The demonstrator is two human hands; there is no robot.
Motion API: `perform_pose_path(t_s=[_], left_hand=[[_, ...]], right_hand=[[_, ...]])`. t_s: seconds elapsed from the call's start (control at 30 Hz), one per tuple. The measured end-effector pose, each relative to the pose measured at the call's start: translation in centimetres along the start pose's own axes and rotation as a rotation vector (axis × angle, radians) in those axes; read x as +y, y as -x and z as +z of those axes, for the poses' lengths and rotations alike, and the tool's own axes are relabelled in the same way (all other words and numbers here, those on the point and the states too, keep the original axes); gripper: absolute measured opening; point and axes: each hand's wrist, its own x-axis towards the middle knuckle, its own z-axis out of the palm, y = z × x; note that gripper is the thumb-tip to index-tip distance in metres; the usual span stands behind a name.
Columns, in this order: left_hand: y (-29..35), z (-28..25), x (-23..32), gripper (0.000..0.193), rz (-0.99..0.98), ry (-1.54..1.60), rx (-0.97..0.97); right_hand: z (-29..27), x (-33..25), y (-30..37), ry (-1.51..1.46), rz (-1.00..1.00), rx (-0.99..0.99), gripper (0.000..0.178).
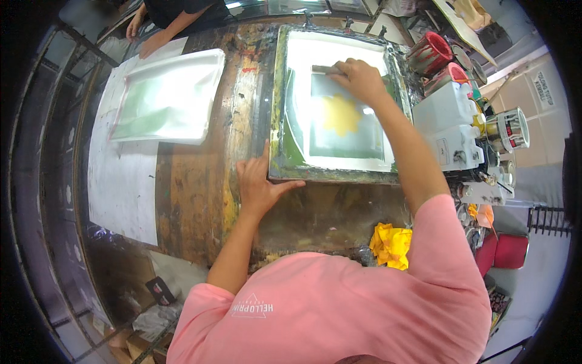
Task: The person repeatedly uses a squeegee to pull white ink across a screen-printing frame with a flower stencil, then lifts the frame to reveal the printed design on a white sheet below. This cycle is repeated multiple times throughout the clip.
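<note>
Our pink shirt is closest. Our right hand grips the squeegee, lying crossways at the far end of the printing screen; our left hand, spread wide, touches its near left corner.

Brightly lit, with white glare on the plastic sheets and printing screen. Bowed toward a black fisheye rim, and soft in fine detail.

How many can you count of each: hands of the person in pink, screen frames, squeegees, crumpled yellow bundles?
Hands: 2 (left hand, right hand)
Screen frame: 1
Squeegee: 1
Crumpled yellow bundle: 1
Total: 5
</note>
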Motion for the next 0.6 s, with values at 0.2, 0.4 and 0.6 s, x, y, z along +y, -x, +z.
perform_pose_path(t_s=[0.2,0.4,0.6], left_hand=[[0.2,0.3,-0.1,0.126,0.035,0.02,0.042],[-0.2,-0.7,1.2,0.115,-0.107,0.065,-0.066],[-4.1,-2.8,6.5,0.106,-0.182,0.954,0.254]], right_hand=[[-4.8,-9.4,11.6,0.019,0.118,-0.19,0.041],[-10.1,-14.1,16.4,-0.067,0.116,-0.063,0.036],[-15.0,-14.1,13.3,0.153,0.001,0.312,0.033]])
